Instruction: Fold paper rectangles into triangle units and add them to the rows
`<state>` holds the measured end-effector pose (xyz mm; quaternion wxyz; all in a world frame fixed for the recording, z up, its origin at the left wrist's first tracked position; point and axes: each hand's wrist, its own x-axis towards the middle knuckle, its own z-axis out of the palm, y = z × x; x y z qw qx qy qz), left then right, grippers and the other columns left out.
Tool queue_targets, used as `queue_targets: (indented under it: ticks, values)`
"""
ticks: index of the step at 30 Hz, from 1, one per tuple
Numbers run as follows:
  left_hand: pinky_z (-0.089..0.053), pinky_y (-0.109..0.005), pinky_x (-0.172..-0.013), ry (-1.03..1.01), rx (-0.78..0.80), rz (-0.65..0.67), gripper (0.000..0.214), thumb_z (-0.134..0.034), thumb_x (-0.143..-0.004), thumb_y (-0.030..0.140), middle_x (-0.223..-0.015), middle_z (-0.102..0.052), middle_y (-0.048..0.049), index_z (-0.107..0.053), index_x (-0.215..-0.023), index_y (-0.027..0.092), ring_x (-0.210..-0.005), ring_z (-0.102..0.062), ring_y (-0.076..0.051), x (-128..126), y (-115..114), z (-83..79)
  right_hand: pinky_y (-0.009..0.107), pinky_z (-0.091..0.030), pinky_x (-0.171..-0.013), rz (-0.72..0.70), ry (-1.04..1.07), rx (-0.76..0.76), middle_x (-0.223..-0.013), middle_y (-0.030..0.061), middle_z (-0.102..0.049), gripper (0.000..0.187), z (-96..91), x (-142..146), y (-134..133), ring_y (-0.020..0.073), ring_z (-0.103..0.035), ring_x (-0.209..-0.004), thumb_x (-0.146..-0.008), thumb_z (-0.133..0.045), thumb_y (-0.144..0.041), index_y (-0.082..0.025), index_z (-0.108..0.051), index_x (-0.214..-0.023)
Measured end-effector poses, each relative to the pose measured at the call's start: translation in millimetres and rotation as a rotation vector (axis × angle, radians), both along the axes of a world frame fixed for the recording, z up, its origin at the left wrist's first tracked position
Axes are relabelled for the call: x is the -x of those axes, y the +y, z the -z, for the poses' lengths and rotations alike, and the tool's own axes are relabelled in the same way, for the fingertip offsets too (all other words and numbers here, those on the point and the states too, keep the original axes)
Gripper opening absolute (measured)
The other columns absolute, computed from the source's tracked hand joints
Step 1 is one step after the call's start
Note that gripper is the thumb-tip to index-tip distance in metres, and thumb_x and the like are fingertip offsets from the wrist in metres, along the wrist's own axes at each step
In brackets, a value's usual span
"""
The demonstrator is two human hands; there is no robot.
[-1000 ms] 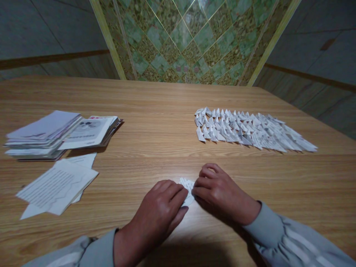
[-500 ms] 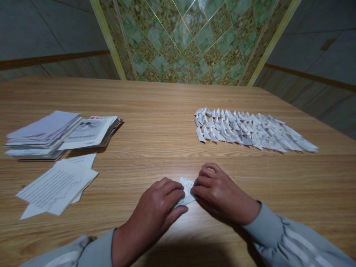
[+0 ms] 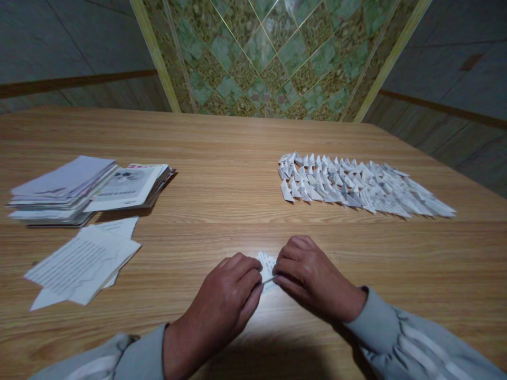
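Person at the table [image 3: 222,153] has both hands on one small bit of paper [image 3: 266,262], right near the front edge and pretty much in the middle from where I'm standing. Left hand [image 3: 224,295] has its side pinched between thumb and curled fingers, right hand [image 3: 312,274] is pinching the other side, and there's only a narrow gap between the two sets of fingertips. You can see printing on the paper and a thin folded edge running across between the hands; the rest is hidden under the fingers. Grey sleeves [image 3: 396,322] on both arms, btw. Further back on the right there are loads of pointy folded papers [image 3: 348,184] packed in tight rows, tips up on a lot of them. Over on the left it's a stack [image 3: 59,182] of papers with a booklet [image 3: 127,187] leaning on its side, and nearer the person some loose sheets [image 3: 83,261] overlapping each other, text on top.
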<state>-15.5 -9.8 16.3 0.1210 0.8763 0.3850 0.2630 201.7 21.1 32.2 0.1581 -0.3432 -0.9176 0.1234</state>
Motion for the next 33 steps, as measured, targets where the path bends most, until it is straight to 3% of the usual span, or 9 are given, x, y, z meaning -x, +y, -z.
queue_targets:
  ticks: [11,17,27,33]
  values:
    - [-0.049,-0.038,-0.068,0.157,-0.096,-0.019,0.012,-0.051,-0.091,0.014,-0.092,-0.066,-0.0091,-0.063,-0.087,0.015,-0.078,-0.057,-0.024,-1.2,-2.5,2.3,0.035,-0.033,-0.081,-0.026,0.078,-0.050,-0.080,0.0013,-0.069,0.011,0.4,-17.7,8.5,0.0177,-0.051,-0.081,-0.091,-0.067,-0.020,-0.022,-0.073,-0.082]
    - [-0.049,-0.037,-0.070,0.060,-0.041,-0.049,0.011,-0.052,-0.094,0.015,-0.092,-0.065,-0.0077,-0.062,-0.088,0.016,-0.081,-0.057,-0.023,0.1,-0.5,3.3,0.034,-0.035,-0.078,0.084,0.037,0.109,-0.080,0.0030,-0.065,0.011,-3.0,-16.5,5.6,0.0196,-0.053,-0.083,-0.092,-0.064,-0.021,-0.019,-0.070,-0.084]
    - [-0.045,-0.032,-0.067,0.056,0.082,-0.168,0.011,-0.058,-0.086,0.013,-0.084,-0.059,-0.0040,-0.056,-0.076,0.019,-0.079,-0.055,-0.021,-1.8,4.9,1.6,0.034,-0.033,-0.078,0.262,0.029,0.091,-0.077,0.0007,-0.062,0.015,9.4,-4.0,4.8,0.0202,-0.052,-0.083,-0.081,-0.078,-0.024,-0.018,-0.065,-0.077]
    - [-0.044,-0.031,-0.068,0.073,0.108,-0.139,0.009,-0.054,-0.090,0.013,-0.087,-0.059,-0.0033,-0.060,-0.090,0.020,-0.081,-0.054,-0.020,0.0,5.2,0.5,0.034,-0.032,-0.078,0.308,0.030,0.138,-0.080,0.0000,-0.061,0.017,8.2,-8.3,6.4,0.0205,-0.052,-0.085,-0.080,-0.080,-0.026,-0.019,-0.064,-0.079]
